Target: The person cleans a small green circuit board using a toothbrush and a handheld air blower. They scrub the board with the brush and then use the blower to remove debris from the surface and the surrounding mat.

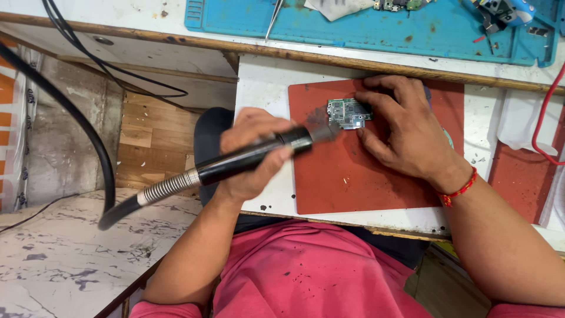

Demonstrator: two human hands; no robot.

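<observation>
A small green circuit board (pixel 348 112) lies on a red mat (pixel 353 182) on the white bench. My right hand (pixel 400 129) rests flat on the mat, with fingers and thumb pinning the board's right side. My left hand (pixel 250 154) grips a black hot-air wand (pixel 247 159), whose metal nozzle points right at the board's left edge. A ribbed metal collar and a thick black hose (pixel 88 135) run off the wand to the left. A red thread bracelet (pixel 460 189) is on my right wrist.
A blue work mat (pixel 376 29) lies at the back with tweezers (pixel 272 17), another board and a small tool. A red cable (pixel 544 112) hangs at the right. Black cables cross the upper left. A marbled surface (pixel 53 259) sits low at the left.
</observation>
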